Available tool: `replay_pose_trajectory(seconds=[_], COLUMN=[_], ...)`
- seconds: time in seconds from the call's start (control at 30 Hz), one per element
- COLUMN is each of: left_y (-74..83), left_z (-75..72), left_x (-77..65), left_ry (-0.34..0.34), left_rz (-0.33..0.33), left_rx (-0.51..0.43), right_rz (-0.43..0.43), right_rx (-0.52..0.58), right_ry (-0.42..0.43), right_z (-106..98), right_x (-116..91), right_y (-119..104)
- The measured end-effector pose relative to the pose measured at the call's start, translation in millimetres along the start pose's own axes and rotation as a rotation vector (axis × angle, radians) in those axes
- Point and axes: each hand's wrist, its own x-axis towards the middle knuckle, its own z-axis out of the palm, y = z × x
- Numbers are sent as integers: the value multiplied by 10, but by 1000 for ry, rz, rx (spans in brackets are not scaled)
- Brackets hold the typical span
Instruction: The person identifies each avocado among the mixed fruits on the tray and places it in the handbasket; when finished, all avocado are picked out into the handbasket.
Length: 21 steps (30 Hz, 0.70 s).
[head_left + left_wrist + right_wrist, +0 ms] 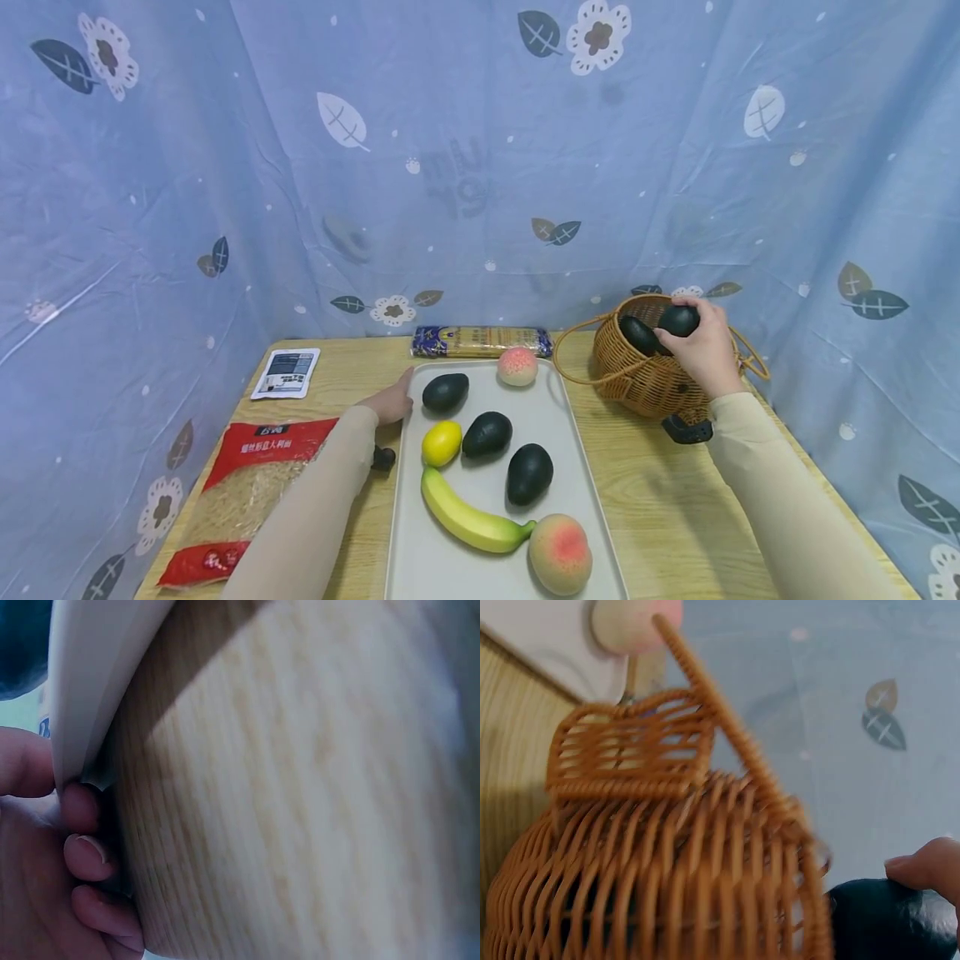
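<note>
My right hand (705, 346) grips a dark avocado (678, 320) at the mouth of the wicker basket (651, 390). Another avocado (637, 335) shows inside the basket, left of the held one. In the right wrist view, the thumb lies on the held avocado (889, 922) beside the basket's woven wall (667, 892). With my left hand (392, 403) I hold the white tray's (442, 575) upper left edge; the left wrist view shows fingers curled against the rim (90, 675). On the tray lie several avocados (487, 434), a lemon (442, 442), a banana (472, 521) and two peaches (560, 554).
A red pasta bag (255, 492) lies left of the tray, partly behind my left sleeve. Beyond it is a white packet (286, 372). A long pasta pack (480, 342) lies behind the tray, before the blue curtain (465, 167).
</note>
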Motion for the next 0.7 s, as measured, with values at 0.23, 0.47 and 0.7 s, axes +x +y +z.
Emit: replay_pose_trajectory(seconds=[0.23,0.47,0.7], left_y=[5,2,21], left_z=[-2,28,11], left_x=[-14,-35,-61], left_ry=[0,4,11], left_rz=[-3,39,34], left_rx=[-11,-50,-45], right_rz=[20,16,-64], right_rx=[-17,-73,-99], right_ry=[-17,-30,27], right_z=[59,105,143], right_x=[33,24,-12], right_y=[141,214,170])
